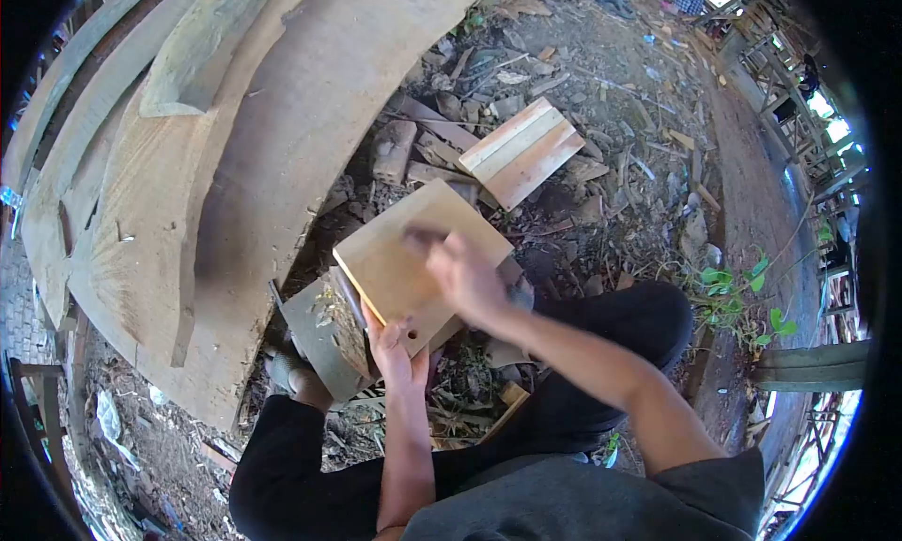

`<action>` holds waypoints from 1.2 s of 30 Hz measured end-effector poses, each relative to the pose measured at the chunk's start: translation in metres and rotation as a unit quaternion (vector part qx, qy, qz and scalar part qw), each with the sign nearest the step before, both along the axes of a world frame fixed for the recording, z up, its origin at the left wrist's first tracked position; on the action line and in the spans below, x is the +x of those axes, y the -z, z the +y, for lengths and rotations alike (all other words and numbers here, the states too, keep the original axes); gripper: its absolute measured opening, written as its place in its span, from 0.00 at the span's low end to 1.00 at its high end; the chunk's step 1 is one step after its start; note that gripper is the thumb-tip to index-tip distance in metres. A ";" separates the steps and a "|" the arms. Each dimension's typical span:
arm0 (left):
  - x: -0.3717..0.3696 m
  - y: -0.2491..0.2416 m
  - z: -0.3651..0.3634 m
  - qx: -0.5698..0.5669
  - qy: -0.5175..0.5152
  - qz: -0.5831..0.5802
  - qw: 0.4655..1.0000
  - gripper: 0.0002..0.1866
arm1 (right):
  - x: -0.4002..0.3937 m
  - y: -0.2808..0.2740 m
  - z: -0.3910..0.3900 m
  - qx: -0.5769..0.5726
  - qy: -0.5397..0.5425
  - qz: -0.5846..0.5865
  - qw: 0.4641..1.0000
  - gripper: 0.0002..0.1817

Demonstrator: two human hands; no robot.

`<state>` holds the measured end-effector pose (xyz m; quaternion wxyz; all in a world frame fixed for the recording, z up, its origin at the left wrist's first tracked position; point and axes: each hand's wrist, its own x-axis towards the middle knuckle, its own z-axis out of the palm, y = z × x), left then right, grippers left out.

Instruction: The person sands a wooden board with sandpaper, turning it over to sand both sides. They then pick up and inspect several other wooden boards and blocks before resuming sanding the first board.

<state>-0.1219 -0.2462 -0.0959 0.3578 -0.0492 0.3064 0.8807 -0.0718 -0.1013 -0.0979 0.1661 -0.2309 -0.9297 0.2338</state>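
A smooth, pale wooden board (395, 269) with a small hole near its lower corner is tilted in front of me. My left hand (398, 355) grips its near edge beside the hole, thumb on the top face. Over the board's upper middle is my right hand (458, 273), blurred by motion. Its fingers are closed on a small dark piece (423, 238) against the board; blur hides what kind of thing it is. Under the board shows a grey-brown curved sheet (319, 330) beside a rough wood block (343, 323) with shavings on it.
A second board of light and reddish strips (523, 153) lies on the debris beyond. Large curved timber slabs (282, 156) fill the left side. A brick (394, 151) and wood scraps litter the ground. A leafy plant (742, 292) grows at the right, near a post (813, 364).
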 end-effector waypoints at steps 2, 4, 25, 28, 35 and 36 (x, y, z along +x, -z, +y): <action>-0.001 0.003 -0.001 -0.031 0.000 0.023 0.999 0.35 | 0.020 -0.021 -0.042 -0.013 -0.057 0.131 0.990 0.09; 0.005 -0.003 -0.001 -0.045 0.006 0.039 0.998 0.32 | 0.034 -0.015 -0.020 0.005 -0.072 0.096 0.993 0.07; 0.011 -0.006 0.002 -0.077 0.000 0.048 0.996 0.32 | 0.045 -0.023 -0.053 -0.024 -0.061 0.164 0.984 0.07; 0.014 -0.011 0.000 -0.072 -0.012 0.028 0.997 0.35 | 0.048 0.009 0.023 0.015 0.063 0.096 0.993 0.06; 0.008 0.004 -0.001 -0.056 -0.005 0.042 0.998 0.32 | 0.034 -0.014 -0.034 -0.007 -0.080 0.101 0.992 0.07; 0.008 0.001 -0.002 -0.061 -0.004 0.043 0.997 0.32 | 0.034 -0.015 -0.029 -0.054 -0.102 0.078 0.990 0.08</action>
